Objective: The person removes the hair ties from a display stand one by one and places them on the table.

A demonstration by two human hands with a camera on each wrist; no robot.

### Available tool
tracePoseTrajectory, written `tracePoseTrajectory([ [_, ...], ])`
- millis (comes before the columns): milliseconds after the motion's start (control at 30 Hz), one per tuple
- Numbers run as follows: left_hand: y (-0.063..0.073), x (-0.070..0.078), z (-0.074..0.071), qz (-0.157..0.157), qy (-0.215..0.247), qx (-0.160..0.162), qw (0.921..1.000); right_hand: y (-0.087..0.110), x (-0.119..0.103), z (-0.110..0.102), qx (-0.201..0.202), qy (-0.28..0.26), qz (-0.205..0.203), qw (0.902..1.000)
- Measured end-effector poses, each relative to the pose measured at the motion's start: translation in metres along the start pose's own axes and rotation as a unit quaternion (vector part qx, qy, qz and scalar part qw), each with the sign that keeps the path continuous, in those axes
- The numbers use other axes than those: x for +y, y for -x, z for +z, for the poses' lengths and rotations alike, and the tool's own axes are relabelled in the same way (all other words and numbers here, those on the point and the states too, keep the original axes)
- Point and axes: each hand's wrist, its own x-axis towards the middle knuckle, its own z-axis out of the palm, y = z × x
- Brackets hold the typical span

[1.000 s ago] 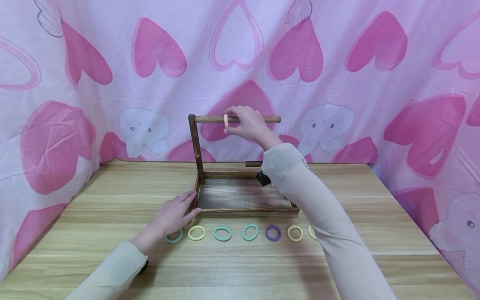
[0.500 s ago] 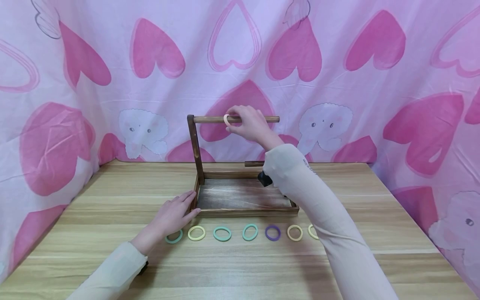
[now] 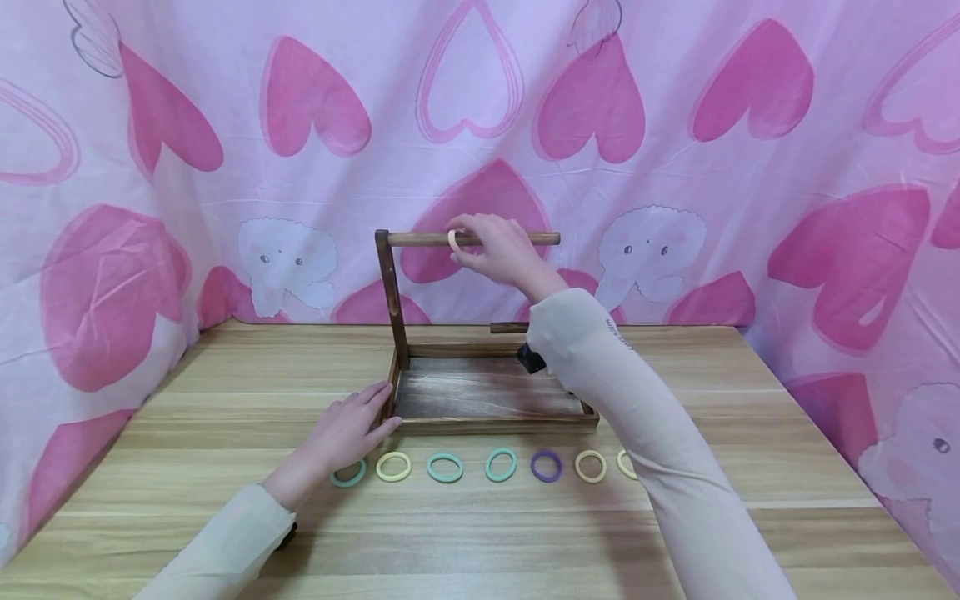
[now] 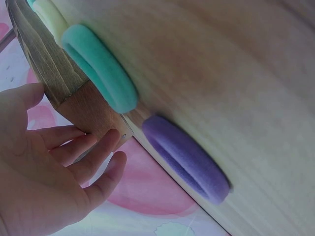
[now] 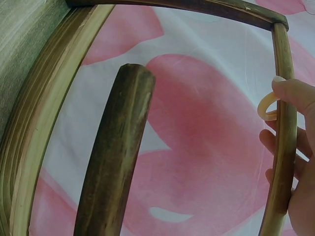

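My right hand (image 3: 498, 248) pinches a pale peach hair tie (image 3: 452, 241) between thumb and fingers. The tie loops round the upper bar (image 3: 420, 239) of a dark wooden rack, partway along toward the upright post (image 3: 392, 300). In the right wrist view the bar passes through the hair tie (image 5: 263, 107). My left hand (image 3: 337, 429) lies with extended fingers at the left end of the rack's tray (image 3: 495, 426). Close by it in the left wrist view are a green hair tie (image 4: 101, 69) and a purple hair tie (image 4: 187, 158); the head view hides this purple one.
Several hair ties lie in a row before the tray, among them yellow (image 3: 393, 467), teal (image 3: 445, 468) and purple (image 3: 546, 467); my right sleeve partly covers one at the right. A shorter, lower bar (image 3: 507, 327) sticks out behind that sleeve. A pink heart-patterned cloth (image 3: 675, 167) hangs behind the table.
The peach hair tie has turned slightly on the bar, showing more of its loop, as the right fingers shift a little. The left hand and the rack stay in place.
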Motion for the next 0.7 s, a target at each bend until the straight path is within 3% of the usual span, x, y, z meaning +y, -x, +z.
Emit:
tracePoseTrajectory([
  [700, 0.0007, 0.0004, -0.0007, -0.001, -0.002, -0.003, 1.0000, 0.0049, 0.0086, -0.0018, 0.052, -0.017, -0.028, 0.9981],
])
